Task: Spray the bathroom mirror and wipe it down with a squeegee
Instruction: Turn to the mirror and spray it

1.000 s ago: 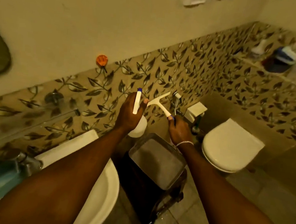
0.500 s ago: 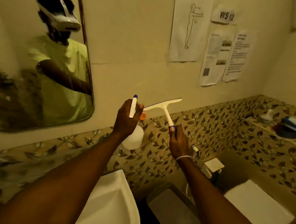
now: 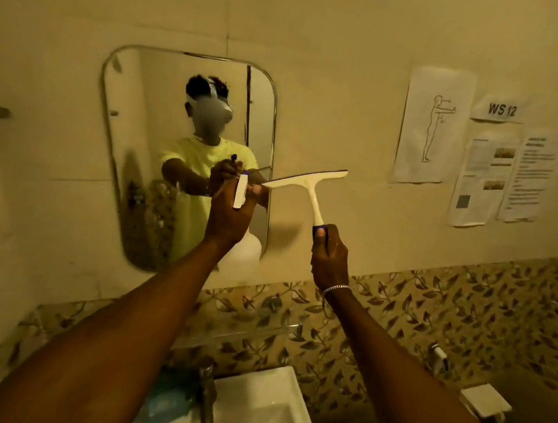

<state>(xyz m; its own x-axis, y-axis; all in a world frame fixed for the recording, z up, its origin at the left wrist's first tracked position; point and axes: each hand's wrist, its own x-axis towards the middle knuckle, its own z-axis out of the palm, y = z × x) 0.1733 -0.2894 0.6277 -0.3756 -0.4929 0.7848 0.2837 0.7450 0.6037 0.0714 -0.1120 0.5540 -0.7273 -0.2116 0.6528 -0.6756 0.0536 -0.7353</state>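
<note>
A rounded rectangular mirror hangs on the cream wall above the sink and reflects a person in a yellow shirt. My left hand is raised in front of the mirror's lower right part, gripping a white spray bottle whose white trigger head has a blue tip. My right hand holds the blue-ended handle of a white squeegee. Its blade tilts up to the right, just beside the mirror's right edge. Whether the blade touches the wall, I cannot tell.
A white sink with a metal tap sits below my arms, a blue object beside the tap. A glass shelf runs along the leaf-patterned tiles. Paper sheets hang at right.
The view has swung left and up, bringing the mirror to the middle. Both hands have risen with it, the bottle now in front of the mirror and the squeegee beside its right edge.
</note>
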